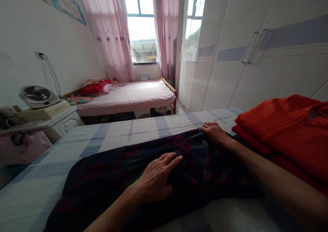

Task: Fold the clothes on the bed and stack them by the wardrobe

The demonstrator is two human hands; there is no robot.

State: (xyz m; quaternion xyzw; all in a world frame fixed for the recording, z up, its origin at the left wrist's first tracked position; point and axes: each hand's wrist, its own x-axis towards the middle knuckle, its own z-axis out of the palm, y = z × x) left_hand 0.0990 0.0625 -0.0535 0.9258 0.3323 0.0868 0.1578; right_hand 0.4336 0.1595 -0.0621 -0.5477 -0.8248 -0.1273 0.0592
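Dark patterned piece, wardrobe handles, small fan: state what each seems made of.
Dark patterned piece: matte fabric, soft folds; fibre unclear. Wardrobe handles: probably polished metal, given their bright highlights. Small fan: likely smooth plastic, pale and moulded-looking.

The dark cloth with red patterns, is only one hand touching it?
No, the left hand lies on the dark cloth and the right hand touches it near its far edge.

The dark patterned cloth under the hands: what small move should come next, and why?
Perhaps smooth the dark cloth gently with the left hand: creases show beside that hand, and the right hand, at the cloth's far edge, could steady it.
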